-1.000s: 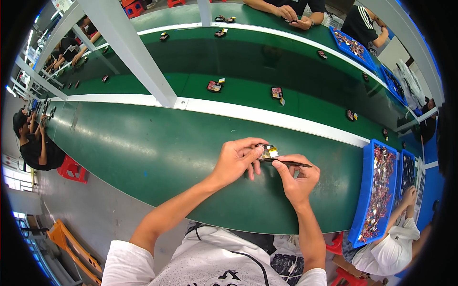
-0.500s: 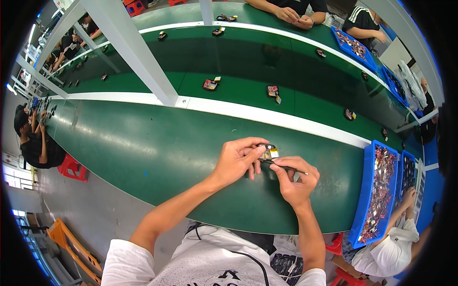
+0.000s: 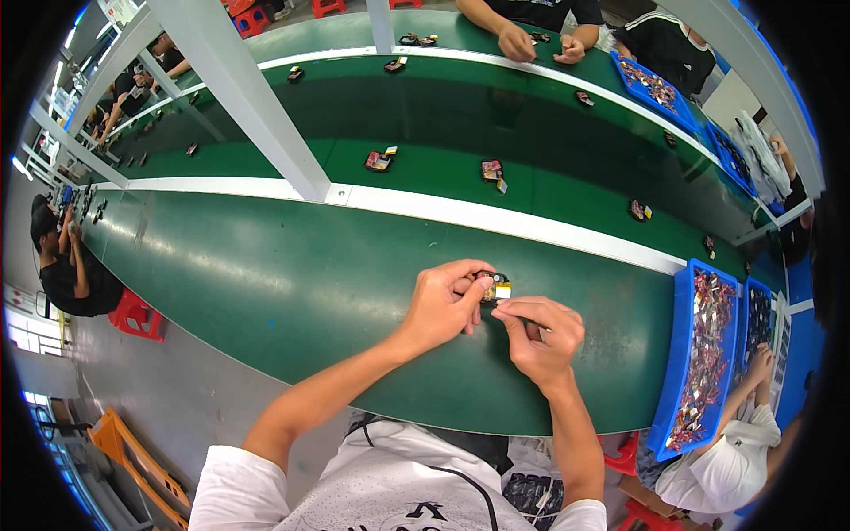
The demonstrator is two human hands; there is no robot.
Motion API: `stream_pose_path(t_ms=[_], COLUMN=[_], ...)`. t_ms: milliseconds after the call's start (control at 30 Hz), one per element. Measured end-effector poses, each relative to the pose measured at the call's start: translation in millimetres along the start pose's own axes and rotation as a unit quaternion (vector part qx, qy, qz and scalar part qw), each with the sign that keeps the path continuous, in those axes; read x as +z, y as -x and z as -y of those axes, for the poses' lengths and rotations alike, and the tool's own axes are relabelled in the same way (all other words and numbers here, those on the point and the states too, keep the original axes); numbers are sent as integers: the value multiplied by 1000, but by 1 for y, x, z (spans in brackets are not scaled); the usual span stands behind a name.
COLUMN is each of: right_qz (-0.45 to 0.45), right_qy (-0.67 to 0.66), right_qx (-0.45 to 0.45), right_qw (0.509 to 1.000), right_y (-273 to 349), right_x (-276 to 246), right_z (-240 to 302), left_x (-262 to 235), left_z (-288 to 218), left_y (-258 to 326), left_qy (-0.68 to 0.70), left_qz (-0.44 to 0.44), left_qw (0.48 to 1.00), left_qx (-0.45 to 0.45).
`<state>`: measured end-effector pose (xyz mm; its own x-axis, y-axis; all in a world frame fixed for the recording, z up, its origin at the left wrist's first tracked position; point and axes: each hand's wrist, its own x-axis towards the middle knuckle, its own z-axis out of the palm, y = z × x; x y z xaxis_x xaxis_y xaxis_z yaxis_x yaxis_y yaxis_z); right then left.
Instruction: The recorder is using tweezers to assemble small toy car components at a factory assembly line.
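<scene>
My left hand point(image 3: 443, 299) is closed round a small black electronic device casing point(image 3: 504, 278) above the green bench. Inside its opened side shows a flat white piece with a yellow edge point(image 3: 503, 290), perhaps a battery. My right hand point(image 3: 542, 332) is pinched, thumb and forefinger touching or very close to the casing's near edge. Whatever lies between those fingertips is hidden; no dark stick shows past the hand.
Beyond a white rail point(image 3: 531, 227), a green conveyor belt point(image 3: 425, 173) carries several similar casings point(image 3: 492, 170). On the right stands a blue bin point(image 3: 682, 354) of small red-and-silver parts. A white post point(image 3: 248, 102) rises ahead. Co-workers sit left, right and across.
A thin dark stick, seen in my right hand before, no longer shows. My right fingers have shifted slightly left toward the casing. Casings on the belt have moved left.
</scene>
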<state>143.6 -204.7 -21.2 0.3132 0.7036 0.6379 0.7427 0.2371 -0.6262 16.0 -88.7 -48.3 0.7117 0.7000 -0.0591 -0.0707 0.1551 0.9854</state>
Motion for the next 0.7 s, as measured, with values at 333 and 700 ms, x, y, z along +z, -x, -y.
stream_pose_path(t_ms=[333, 700], right_qz=[-101, -103], right_qy=[3, 14], right_qx=[-16, -23], right_qw=[995, 994], right_y=[-1, 1], right_x=[-7, -3], right_z=[-13, -17], left_x=[-34, -77], left_z=[-26, -25], left_y=[-75, -199], left_qy=[-148, -591], left_qz=[-48, -285], left_qw=[988, 733], left_qx=[11, 181])
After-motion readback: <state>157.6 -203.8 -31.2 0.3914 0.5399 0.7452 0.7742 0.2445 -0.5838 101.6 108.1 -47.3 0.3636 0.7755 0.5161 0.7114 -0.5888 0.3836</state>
